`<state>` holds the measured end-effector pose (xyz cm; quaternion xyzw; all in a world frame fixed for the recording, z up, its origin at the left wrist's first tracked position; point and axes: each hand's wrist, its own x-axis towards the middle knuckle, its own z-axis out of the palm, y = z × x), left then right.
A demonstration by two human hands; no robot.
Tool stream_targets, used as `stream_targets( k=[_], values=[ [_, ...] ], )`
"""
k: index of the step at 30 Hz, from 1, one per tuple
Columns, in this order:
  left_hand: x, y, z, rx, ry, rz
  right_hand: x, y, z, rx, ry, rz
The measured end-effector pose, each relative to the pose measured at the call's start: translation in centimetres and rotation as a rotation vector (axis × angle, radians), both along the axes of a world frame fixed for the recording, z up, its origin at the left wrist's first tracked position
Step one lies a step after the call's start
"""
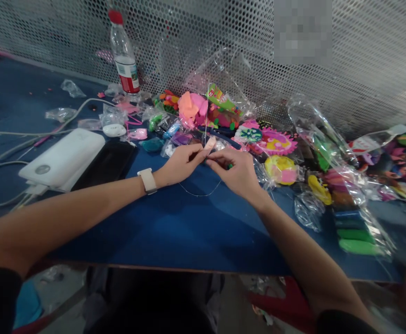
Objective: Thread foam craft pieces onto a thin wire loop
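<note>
My left hand [184,163], a pale watch band at its wrist, is closed in a pinch on a small pale pink strip [210,143] that sticks up from the fingertips. Close beside it, my right hand [236,171] has thumb and fingers pinched together. A thin thread [199,195] hangs in a loop below both hands and seems to run up into the right fingers; its end there is too small to make out. Just behind the fingers lies a dark blue pen-like stick [225,138] among colourful clay pieces.
At left are a white power bank [64,157] with cables, a black phone [104,164] and a white oval case [114,130]. A red-capped bottle [126,67] stands by the perforated metal panel [203,28]. Bagged clay [356,234] and pink-yellow shapes [275,141] spread along the right.
</note>
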<state>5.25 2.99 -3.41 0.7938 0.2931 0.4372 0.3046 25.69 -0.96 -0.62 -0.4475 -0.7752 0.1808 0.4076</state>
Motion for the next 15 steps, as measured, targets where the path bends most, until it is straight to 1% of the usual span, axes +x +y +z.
stream_targets(
  k=[2, 4, 6, 7, 9, 10, 12, 13, 15],
  values=[
    [0.0, -0.6, 0.8, -0.005, -0.004, 0.005, 0.0, -0.7, -0.1, 0.194, -0.099, -0.022],
    [-0.1, -1.6, 2.2, -0.028, -0.012, 0.007, -0.2, -1.4, 0.0, 0.362, -0.148, -0.023],
    [-0.4, -2.9, 3.8, -0.072, -0.033, -0.002, -0.6, -2.2, 0.6, 0.477, -0.150, -0.034],
    [-0.6, -3.6, 4.5, -0.098, -0.044, -0.014, -0.9, -2.7, 1.0, 0.504, -0.136, -0.049],
    [-1.1, -5.0, 5.6, -0.121, -0.046, -0.014, -1.5, -3.8, 1.9, 0.489, -0.086, -0.084],
    [-1.4, -5.7, 5.9, -0.091, -0.036, 0.025, -1.8, -4.3, 2.2, 0.442, -0.054, -0.101],
    [-2.0, -6.6, 5.7, 0.067, -0.033, 0.162, -2.2, -5.1, 2.3, 0.310, 0.011, -0.119],
    [-2.3, -6.8, 5.3, 0.173, -0.014, 0.204, -2.3, -5.4, 2.2, 0.258, 0.036, -0.121],
    [-2.7, -7.0, 4.2, 0.380, 0.071, 0.219, -2.2, -5.6, 1.4, 0.230, 0.044, -0.120]
  ],
)
